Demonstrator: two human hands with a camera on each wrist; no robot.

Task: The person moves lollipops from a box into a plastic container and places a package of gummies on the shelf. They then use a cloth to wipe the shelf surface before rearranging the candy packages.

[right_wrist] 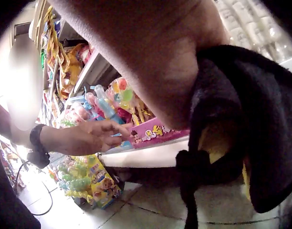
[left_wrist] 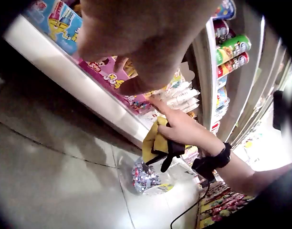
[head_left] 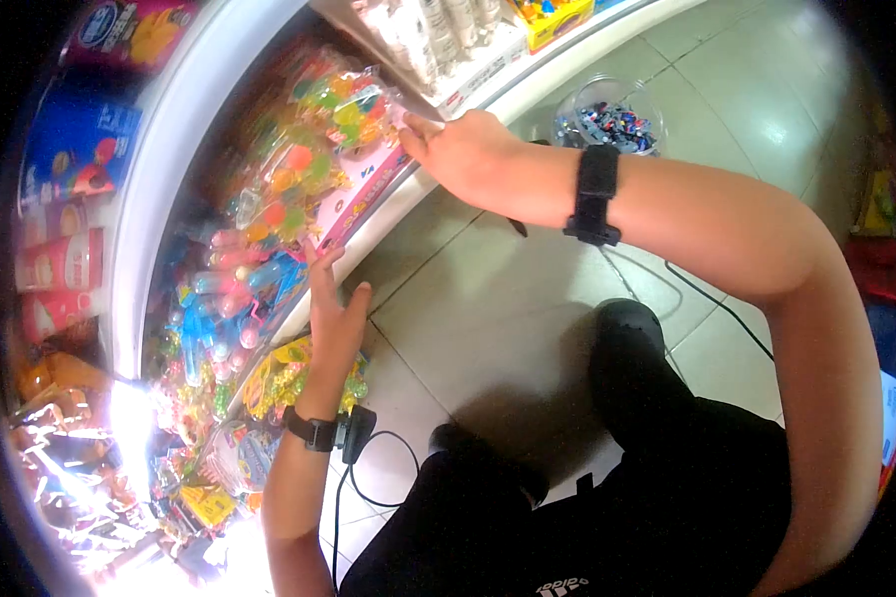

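Observation:
A pink display box [head_left: 361, 197] filled with wrapped, colourful round candies [head_left: 304, 159] stands on the curved white shelf. At its near end is my left hand [head_left: 336, 313], fingers loosely extended, the fingertips right at the box's corner. My right hand [head_left: 473, 154] reaches to the box's far end, its fingertips at the edge. Below that palm hangs a yellow-and-black folded cloth [left_wrist: 156, 143], which the right hand's lower fingers hold. The same dark cloth [right_wrist: 251, 109] fills the right side of the right wrist view. Candies hide much of the box's inside.
Beside the box lie blue and pink bottle-shaped candies [head_left: 234, 284]. A yellow pack of green candies [head_left: 284, 378] hangs low on the shelf front. White packets [head_left: 458, 30] stand beyond the right hand. A clear tub [head_left: 612, 114] of small wrapped pieces sits on the tiled floor.

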